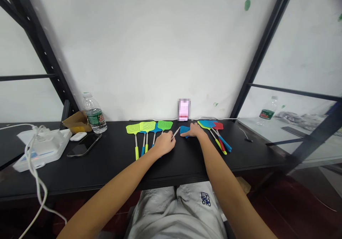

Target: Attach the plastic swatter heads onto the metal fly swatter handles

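Inspection at a black tabletop (112, 164), one moment only. Left hand (164, 143): fingertips (171, 135) pinched closed on the thin metal shaft (176, 132) of a blue fly swatter (184, 130), with the lower shaft hidden by the hand. Right hand (194, 130): open, fingers spread across the swatter's mesh head, no clamp visible. Blue fly swatter lying on the tabletop between both hands, mesh head partly covered by the right fingers. Just left of the left hand, a close row of fly swatters (144, 132) with lime, green and blue heads, handles toward the person. Just right of the right hand, an overlapping cluster of fly swatters (213, 132) with blue, lime and red heads. Farther left, a clear plastic water bottle (94, 114), a smartphone (84, 145), a white earbud case (78, 136), a flattened cardboard piece (76, 122) and a white power strip (42, 148) with tangled white cable (34, 167). Against the wall, beyond the swatters, one upright object (184, 109), pixelated and unidentifiable. Below the table edge, light grey trousers (173, 210) with dark blue lettering.
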The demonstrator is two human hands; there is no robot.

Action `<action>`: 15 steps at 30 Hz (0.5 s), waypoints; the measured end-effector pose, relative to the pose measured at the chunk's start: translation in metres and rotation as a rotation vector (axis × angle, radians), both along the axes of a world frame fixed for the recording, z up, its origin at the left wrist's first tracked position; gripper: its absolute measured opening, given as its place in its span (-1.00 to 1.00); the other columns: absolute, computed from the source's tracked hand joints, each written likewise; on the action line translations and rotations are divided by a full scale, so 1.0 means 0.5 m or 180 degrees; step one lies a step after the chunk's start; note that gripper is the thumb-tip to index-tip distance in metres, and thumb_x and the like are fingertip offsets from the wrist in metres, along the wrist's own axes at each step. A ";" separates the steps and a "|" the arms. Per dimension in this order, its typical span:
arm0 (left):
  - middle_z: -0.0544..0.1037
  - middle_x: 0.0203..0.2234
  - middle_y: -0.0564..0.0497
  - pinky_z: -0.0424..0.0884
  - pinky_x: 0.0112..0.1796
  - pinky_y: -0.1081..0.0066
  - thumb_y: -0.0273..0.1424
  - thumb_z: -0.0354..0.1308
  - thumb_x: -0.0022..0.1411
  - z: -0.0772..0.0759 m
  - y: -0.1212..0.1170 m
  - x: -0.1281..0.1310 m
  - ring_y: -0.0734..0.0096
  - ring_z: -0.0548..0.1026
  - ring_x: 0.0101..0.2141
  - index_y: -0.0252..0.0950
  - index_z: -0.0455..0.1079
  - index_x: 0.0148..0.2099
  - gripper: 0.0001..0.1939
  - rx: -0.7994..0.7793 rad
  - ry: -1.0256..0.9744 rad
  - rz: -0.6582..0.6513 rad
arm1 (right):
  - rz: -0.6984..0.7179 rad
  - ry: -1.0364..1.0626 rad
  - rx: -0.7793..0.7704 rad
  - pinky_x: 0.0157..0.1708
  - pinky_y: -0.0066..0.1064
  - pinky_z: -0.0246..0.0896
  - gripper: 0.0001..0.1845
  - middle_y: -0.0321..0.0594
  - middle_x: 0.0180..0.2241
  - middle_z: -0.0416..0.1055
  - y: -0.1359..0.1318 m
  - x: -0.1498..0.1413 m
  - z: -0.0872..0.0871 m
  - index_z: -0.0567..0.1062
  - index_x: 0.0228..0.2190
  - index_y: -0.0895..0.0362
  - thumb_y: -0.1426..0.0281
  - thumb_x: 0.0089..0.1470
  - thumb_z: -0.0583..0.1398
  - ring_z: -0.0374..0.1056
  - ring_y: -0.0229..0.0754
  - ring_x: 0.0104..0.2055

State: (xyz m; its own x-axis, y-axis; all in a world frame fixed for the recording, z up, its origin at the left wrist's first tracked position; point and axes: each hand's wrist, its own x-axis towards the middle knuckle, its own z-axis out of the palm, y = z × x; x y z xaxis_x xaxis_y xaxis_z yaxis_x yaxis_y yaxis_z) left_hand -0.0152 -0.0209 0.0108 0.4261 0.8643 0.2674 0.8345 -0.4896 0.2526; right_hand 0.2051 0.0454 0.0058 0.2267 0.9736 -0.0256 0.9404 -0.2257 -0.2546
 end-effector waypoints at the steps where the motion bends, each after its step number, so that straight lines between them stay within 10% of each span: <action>1: 0.52 -0.31 -0.09 0.30 -0.30 0.35 -0.32 -0.07 0.31 -0.001 0.001 0.000 0.20 0.48 -0.21 -0.25 0.31 -0.21 -0.83 0.0003 -0.0007 0.0003 | 0.0027 -0.0034 -0.0038 0.15 -0.11 0.08 0.25 0.18 0.27 0.00 -0.003 0.000 0.003 0.20 0.22 0.23 -0.22 -0.38 0.33 -0.02 0.24 0.29; 15: 0.52 -0.32 -0.08 0.28 -0.32 0.36 -0.32 -0.07 0.30 0.000 0.000 -0.001 0.20 0.49 -0.23 -0.24 0.30 -0.22 -0.84 -0.0037 0.0010 -0.0004 | -0.0119 0.0022 -0.0246 0.14 0.02 0.04 0.30 0.25 0.21 0.13 -0.033 -0.022 0.028 0.22 0.20 0.24 -0.21 -0.49 0.37 0.05 0.32 0.25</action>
